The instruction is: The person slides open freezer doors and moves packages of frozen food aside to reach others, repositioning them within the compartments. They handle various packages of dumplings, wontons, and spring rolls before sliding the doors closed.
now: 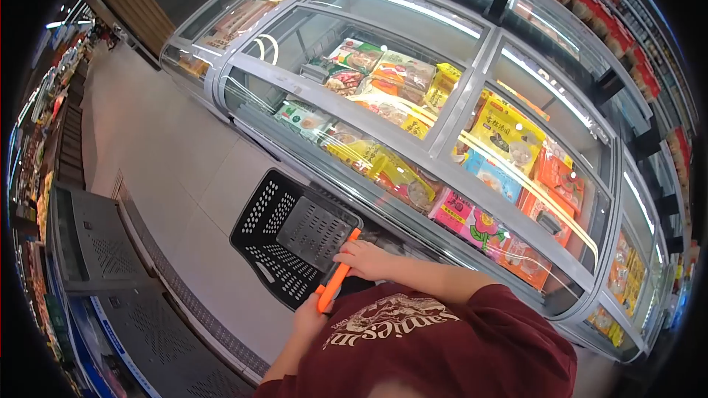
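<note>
The orange handle (337, 283) is gripped near its two ends by the left hand (308, 317) and right hand (363, 259), fingers curled around it, probably so that the black basket (257, 212) is kept steady beside the freezer's (310, 95) front edge

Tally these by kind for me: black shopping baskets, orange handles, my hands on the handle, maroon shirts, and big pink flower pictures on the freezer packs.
Black shopping basket: 1
Orange handle: 1
Hands: 2, the left hand and right hand
Maroon shirt: 1
Pink flower picture: 1
Total: 6
</note>
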Action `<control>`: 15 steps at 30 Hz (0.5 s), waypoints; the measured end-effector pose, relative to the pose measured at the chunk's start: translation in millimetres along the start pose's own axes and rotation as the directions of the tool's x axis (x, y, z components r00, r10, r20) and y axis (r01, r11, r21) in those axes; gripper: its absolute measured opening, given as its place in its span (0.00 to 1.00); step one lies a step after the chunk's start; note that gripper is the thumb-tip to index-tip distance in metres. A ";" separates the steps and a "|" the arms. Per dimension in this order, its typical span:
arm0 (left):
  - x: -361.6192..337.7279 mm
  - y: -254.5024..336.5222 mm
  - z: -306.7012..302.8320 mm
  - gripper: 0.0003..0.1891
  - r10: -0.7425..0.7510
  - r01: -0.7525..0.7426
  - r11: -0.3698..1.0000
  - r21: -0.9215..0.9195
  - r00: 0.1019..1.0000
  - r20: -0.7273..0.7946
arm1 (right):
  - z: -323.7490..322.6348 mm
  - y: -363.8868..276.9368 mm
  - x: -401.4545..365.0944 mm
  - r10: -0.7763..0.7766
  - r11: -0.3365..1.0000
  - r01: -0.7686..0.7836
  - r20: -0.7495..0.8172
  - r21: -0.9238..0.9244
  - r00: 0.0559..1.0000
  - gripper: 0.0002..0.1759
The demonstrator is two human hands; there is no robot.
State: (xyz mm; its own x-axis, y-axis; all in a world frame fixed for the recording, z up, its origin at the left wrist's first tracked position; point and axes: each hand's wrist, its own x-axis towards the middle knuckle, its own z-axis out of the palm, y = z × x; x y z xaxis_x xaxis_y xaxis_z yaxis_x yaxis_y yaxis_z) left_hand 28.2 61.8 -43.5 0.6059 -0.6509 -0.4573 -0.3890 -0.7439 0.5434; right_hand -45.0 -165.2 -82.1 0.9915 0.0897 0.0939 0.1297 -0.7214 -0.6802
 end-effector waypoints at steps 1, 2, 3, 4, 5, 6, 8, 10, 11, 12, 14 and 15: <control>4.9 -1.2 -8.1 0.18 0.002 -0.001 0.998 -0.059 1.000 0.019 | -0.9 1.7 8.2 -0.043 0.999 0.041 -0.058 -0.031 0.997 0.26; 10.7 -3.7 -14.9 0.18 0.002 0.002 0.993 -0.120 0.999 0.039 | -0.5 4.4 19.1 -0.025 0.997 0.020 -0.070 -0.072 0.997 0.25; 18.2 -6.7 -27.5 0.18 0.020 -0.013 0.992 -0.126 0.998 0.052 | -0.3 0.4 30.8 -0.004 0.995 -0.004 -0.082 -0.098 0.997 0.25; 26.3 -14.8 -37.5 0.18 0.025 -0.020 0.994 -0.109 0.999 0.044 | 0.8 -2.0 44.2 0.015 0.992 -0.026 -0.094 -0.124 0.995 0.24; 36.9 -22.4 -45.2 0.17 0.032 -0.029 0.995 -0.096 0.999 0.029 | -0.2 -0.4 60.3 0.023 0.988 -0.034 -0.068 -0.153 0.997 0.21; 45.5 -29.3 -52.4 0.17 0.033 -0.032 0.996 -0.083 0.999 0.014 | 0.5 -1.1 75.5 0.036 0.981 -0.049 -0.072 -0.186 0.997 0.21; 67.6 -42.2 -72.9 0.15 0.092 -0.095 0.987 -0.126 0.995 -0.030 | -1.3 -0.5 108.6 0.053 0.964 -0.073 -0.083 -0.257 0.995 0.21; 88.0 -57.8 -92.6 0.15 0.114 -0.121 0.987 -0.106 0.991 -0.065 | 4.8 3.5 143.0 0.067 0.954 -0.098 -0.116 -0.284 0.991 0.20; 97.4 -64.0 -101.6 0.15 0.102 -0.111 0.989 -0.098 0.990 -0.094 | 7.2 5.8 158.7 0.089 0.951 -0.122 -0.124 -0.284 0.988 0.20; 106.7 -75.0 -110.2 0.15 0.104 -0.113 0.989 -0.092 0.989 -0.105 | 10.4 6.1 175.0 0.113 0.949 -0.147 -0.133 -0.279 0.985 0.20; 130.5 -99.8 -124.8 0.14 0.105 -0.116 0.990 -0.081 0.985 -0.135 | 15.3 10.5 207.7 0.136 0.946 -0.168 -0.131 -0.277 0.982 0.20; 138.8 -106.4 -134.5 0.14 0.112 -0.126 0.989 -0.076 0.980 -0.164 | 12.6 9.5 222.6 0.130 0.950 -0.162 -0.132 -0.268 0.983 0.20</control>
State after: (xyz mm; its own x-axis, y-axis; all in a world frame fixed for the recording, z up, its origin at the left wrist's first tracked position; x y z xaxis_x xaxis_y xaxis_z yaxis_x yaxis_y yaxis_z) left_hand 247.0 71.0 -70.1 0.6643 -0.6964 -0.2716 -0.4082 -0.6424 0.6486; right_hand 177.1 -143.5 -76.8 0.9903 -0.0964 0.1002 -0.0389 -0.8837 -0.4664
